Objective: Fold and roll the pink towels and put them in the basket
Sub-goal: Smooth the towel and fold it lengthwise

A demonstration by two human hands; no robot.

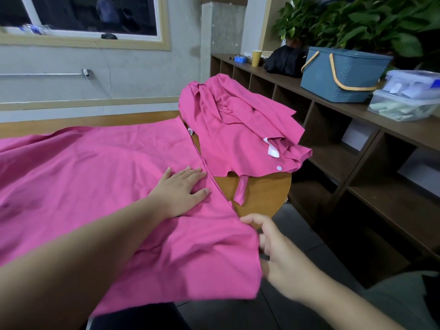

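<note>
A large pink towel [83, 182] lies spread flat over the wooden table [259, 194], covering most of it, with its near right corner hanging off the edge toward the person. Beside it, at the table's far right end, a heap of pink towels [238, 129] sits crumpled and not yet dealt with, a white tag showing among the folds. The blue basket [338, 75] with yellow handles stands well apart on the dark shelf unit [357, 120] to the right, next to clear storage boxes [404, 101] and below leafy plants [371, 22]. Judging from this layout, the task is at its first step: the spread towel is being smoothed and readied for its first fold, and nothing has reached the basket. The next move probably calls for lifting the right edge and carrying it across to the opposite side while the cloth stays pinned. The left hand [181, 189] lies flat on the towel near its right edge, fingers straight and slightly spread, pressing the fabric down and grasping nothing. The right hand [278, 253] holds the hanging corner, its fingers curled behind the cloth's edge with fingertips showing above it; the thumb is hidden by the fabric.
</note>
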